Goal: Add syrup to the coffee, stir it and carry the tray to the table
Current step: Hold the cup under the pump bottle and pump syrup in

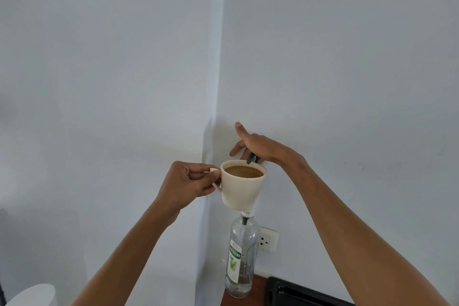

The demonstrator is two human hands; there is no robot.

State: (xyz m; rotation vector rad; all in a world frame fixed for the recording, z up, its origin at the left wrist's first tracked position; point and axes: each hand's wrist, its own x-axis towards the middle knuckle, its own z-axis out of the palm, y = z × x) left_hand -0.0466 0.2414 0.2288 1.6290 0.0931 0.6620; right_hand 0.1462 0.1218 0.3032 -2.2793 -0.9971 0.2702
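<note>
My left hand (188,181) pinches the handle of the cream cup (242,186), thumb and fingers closed on the loop, and holds the cup raised, directly over the syrup bottle (240,256). Coffee (243,171) is light brown and sits fairly near the rim. My right hand (255,144) lies palm-down on the pump head (252,158), fingers spread and loose, not curled; the heel of the palm bears on the pump, so it presses more than it grips. The dark spout shows just past the far rim of the cup, angled down toward the coffee. Key relation: the bottle's long axis is upright, the pump top lies at rim level just behind the cup, and the right hand is the nearer one, sitting on it. Judgement: the syrup step is in hand, and the stroke must go straight down along that axis while the left hand keeps the rim under the spout. The bottle stands on the brown bench (258,285) in the wall corner, in front of a white wall socket (269,241). A black tray (298,293) lies just right of it, only partly in view. No spoon visible. Risk: a tilted cup could spill.
</note>
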